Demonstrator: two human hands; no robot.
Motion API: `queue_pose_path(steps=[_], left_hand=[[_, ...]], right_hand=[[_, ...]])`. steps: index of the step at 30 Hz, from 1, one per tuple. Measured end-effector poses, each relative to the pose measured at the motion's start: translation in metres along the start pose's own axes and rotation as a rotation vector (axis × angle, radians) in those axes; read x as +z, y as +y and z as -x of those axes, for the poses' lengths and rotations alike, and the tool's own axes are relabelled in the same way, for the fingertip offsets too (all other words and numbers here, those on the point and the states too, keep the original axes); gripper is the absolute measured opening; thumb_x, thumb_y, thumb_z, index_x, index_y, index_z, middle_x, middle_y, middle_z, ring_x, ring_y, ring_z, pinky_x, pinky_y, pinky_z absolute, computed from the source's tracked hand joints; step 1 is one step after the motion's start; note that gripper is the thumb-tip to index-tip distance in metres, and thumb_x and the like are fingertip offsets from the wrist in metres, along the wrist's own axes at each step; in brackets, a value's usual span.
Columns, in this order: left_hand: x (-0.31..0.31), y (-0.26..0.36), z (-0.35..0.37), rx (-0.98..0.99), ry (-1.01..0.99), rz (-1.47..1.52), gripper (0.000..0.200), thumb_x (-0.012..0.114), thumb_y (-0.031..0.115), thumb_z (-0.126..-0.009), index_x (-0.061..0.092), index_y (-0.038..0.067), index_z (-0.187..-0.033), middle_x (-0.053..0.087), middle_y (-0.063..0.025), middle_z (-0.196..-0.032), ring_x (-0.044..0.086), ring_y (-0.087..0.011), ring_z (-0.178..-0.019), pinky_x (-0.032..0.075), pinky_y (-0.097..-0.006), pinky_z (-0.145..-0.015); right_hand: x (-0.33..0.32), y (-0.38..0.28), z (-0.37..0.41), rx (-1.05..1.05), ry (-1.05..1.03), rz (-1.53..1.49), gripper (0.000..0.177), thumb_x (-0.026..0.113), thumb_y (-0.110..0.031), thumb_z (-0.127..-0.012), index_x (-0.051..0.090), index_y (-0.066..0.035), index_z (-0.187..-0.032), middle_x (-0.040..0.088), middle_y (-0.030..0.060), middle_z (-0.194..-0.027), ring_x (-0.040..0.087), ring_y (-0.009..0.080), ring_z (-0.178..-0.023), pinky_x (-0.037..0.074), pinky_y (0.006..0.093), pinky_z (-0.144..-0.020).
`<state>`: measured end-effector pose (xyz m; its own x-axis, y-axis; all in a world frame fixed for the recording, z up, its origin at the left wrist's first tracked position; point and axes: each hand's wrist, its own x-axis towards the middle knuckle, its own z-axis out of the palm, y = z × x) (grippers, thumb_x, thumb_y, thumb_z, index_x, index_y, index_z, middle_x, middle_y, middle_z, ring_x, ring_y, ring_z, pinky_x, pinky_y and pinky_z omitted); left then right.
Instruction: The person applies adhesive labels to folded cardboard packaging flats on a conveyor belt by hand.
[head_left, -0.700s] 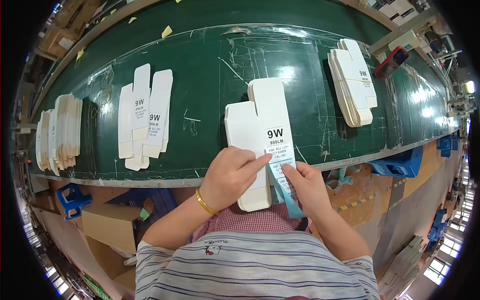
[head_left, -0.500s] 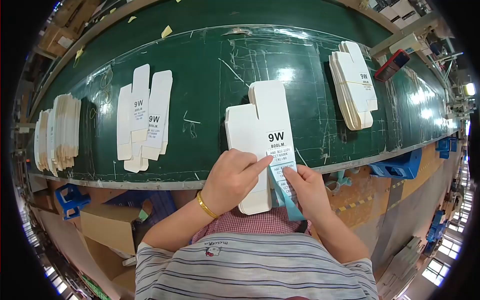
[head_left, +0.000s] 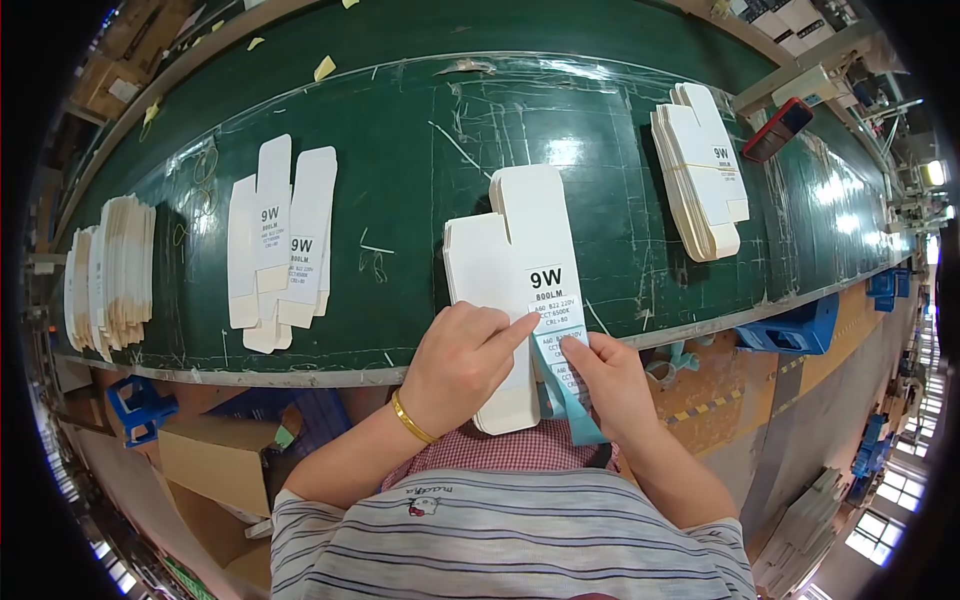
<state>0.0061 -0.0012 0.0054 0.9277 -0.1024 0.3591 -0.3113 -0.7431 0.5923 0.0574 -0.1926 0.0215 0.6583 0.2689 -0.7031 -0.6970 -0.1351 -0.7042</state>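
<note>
A stack of flat white cartons (head_left: 480,255) marked "9W 800LM" lies tilted over the bench's front edge. A printed white label (head_left: 553,312) sits below that marking, with its lower edge at a teal backing strip. My left hand (head_left: 460,365) touches the label's left edge with one outstretched finger; its other fingers curl over the cartons, and its thumb is hidden. My right hand (head_left: 612,378) pinches the teal label strip (head_left: 583,425) between thumb and fingers at the stack's right edge. More printed labels show on the strip, and its loose end hangs below the hand.
On the green bench (head_left: 380,130) are a banded carton stack (head_left: 700,180) at right, an overlapping carton pile (head_left: 275,220) at left, and another stack (head_left: 125,260) farther left. A red phone (head_left: 778,130) rests at right. Below are blue stools (head_left: 790,335) and an open cardboard box (head_left: 215,465).
The view has shifted slightly. Both hands keep nearly the same place on the cartons and label strip; the strip's loose end hangs a little differently.
</note>
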Motion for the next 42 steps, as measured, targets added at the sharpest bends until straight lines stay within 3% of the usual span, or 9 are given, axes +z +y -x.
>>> queue_pose_path(steps=[2, 5, 20, 27, 30, 32, 37, 40, 42], left_hand=[[0.0, 0.0, -0.001, 0.001, -0.003, 0.002, 0.039, 0.066, -0.003, -0.071, 0.071, 0.004, -0.109, 0.057, -0.0054, -0.085, 0.053, -0.022, -0.077, 0.045, -0.0351, -0.071], [0.0, -0.001, -0.001, 0.035, 0.0, -0.017, 0.039, 0.065, -0.001, -0.071, 0.068, 0.002, -0.111, 0.054, -0.0052, -0.085, 0.051, -0.0222, -0.076, 0.045, -0.0351, -0.069], [0.0, -0.001, -0.016, 0.038, -0.101, -0.12, 0.037, 0.067, 0.003, -0.076, 0.071, 0.011, -0.112, 0.052, -0.0051, -0.08, 0.053, -0.0207, -0.07, 0.047, -0.0317, -0.063], [0.001, 0.003, -0.019, 0.042, -0.113, -0.15, 0.037, 0.065, 0.005, -0.079, 0.07, 0.015, -0.115, 0.05, -0.0055, -0.08, 0.053, -0.0209, -0.069, 0.047, -0.0321, -0.062], [-0.002, 0.008, -0.022, 0.049, -0.131, -0.195, 0.037, 0.064, 0.007, -0.08, 0.07, 0.015, -0.115, 0.05, -0.0056, -0.08, 0.053, -0.0209, -0.07, 0.047, -0.032, -0.062], [-0.003, 0.011, -0.021, 0.076, -0.139, -0.245, 0.036, 0.064, 0.008, -0.08, 0.07, 0.014, -0.115, 0.05, -0.0056, -0.08, 0.052, -0.0209, -0.071, 0.046, -0.0319, -0.063], [-0.003, 0.023, -0.009, 0.237, -0.068, -0.249, 0.029, 0.069, 0.006, -0.074, 0.069, 0.006, -0.103, 0.059, -0.0053, -0.093, 0.057, -0.0223, -0.08, 0.047, -0.0342, -0.069], [0.006, 0.03, -0.014, 0.263, -0.069, -0.236, 0.026, 0.069, 0.01, -0.078, 0.066, 0.005, -0.104, 0.062, -0.0059, -0.107, 0.059, -0.0216, -0.09, 0.048, -0.034, -0.075], [0.013, 0.035, -0.022, 0.239, -0.134, -0.308, 0.031, 0.068, 0.013, -0.08, 0.064, 0.005, -0.11, 0.061, -0.0058, -0.106, 0.059, -0.0212, -0.091, 0.047, -0.0345, -0.077]], right_hand=[[-0.001, -0.001, 0.0, 0.023, -0.007, 0.004, 0.024, 0.059, -0.017, -0.096, 0.066, 0.005, -0.103, 0.065, 0.0021, -0.081, 0.052, 0.0033, -0.062, 0.041, 0.0206, -0.051], [-0.003, 0.0, -0.001, 0.003, -0.031, 0.007, 0.023, 0.057, -0.015, -0.098, 0.064, 0.006, -0.104, 0.067, 0.0047, -0.083, 0.06, 0.0062, -0.063, 0.05, 0.0216, -0.053], [-0.009, 0.011, -0.004, 0.002, -0.02, -0.006, 0.021, 0.061, -0.016, -0.096, 0.066, 0.004, -0.1, 0.067, 0.0027, -0.08, 0.057, 0.0044, -0.061, 0.046, 0.0212, -0.052], [-0.018, 0.013, 0.007, 0.008, -0.037, 0.306, 0.021, 0.062, -0.017, -0.096, 0.068, 0.002, -0.097, 0.065, -0.0001, -0.075, 0.051, 0.0026, -0.057, 0.039, 0.0196, -0.048], [-0.033, 0.035, 0.013, -0.162, -0.096, 0.412, 0.023, 0.062, -0.02, -0.095, 0.068, 0.002, -0.094, 0.062, -0.0008, -0.072, 0.049, 0.003, -0.056, 0.037, 0.0213, -0.047], [-0.045, 0.045, 0.019, -0.227, -0.089, 0.32, 0.023, 0.062, -0.022, -0.095, 0.067, 0.001, -0.095, 0.061, -0.0014, -0.071, 0.049, 0.003, -0.055, 0.037, 0.0219, -0.046], [-0.079, 0.054, 0.034, -0.134, 0.011, 0.006, 0.02, 0.061, -0.018, -0.096, 0.066, 0.001, -0.103, 0.064, -0.0016, -0.08, 0.052, 0.0019, -0.064, 0.041, 0.0196, -0.055], [-0.083, 0.063, 0.035, -0.196, 0.0, -0.027, 0.02, 0.061, -0.017, -0.096, 0.066, 0.001, -0.103, 0.065, -0.0009, -0.083, 0.054, 0.0029, -0.069, 0.044, 0.02, -0.06], [-0.083, 0.066, 0.035, -0.236, -0.018, -0.049, 0.02, 0.061, -0.017, -0.096, 0.066, 0.001, -0.103, 0.065, -0.0005, -0.085, 0.055, 0.0031, -0.07, 0.044, 0.0201, -0.062]])
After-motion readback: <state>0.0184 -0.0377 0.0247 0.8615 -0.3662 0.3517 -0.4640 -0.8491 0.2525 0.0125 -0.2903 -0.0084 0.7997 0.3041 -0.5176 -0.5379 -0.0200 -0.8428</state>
